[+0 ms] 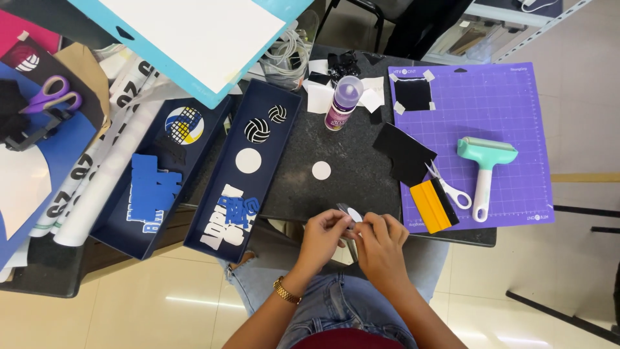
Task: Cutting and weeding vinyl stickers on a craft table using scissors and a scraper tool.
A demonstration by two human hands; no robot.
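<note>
My left hand (324,238) and my right hand (380,244) meet at the near edge of the dark table (361,178), above my lap. Both pinch a small white paper circle (354,214) with a dark piece behind it. A gold bracelet (286,291) sits on my left wrist. Another white circle (321,170) lies on the table just beyond my hands. A glue bottle (342,103) with a clear cap lies farther back.
Two navy trays (284,139) (106,220) at the left hold cut-out letters, volleyball shapes and a white disc. A purple cutting mat (510,116) at the right carries a teal roller (484,171), scissors (451,189), yellow scraper (429,207) and black paper (403,152). Purple-handled scissors (55,94) lie far left.
</note>
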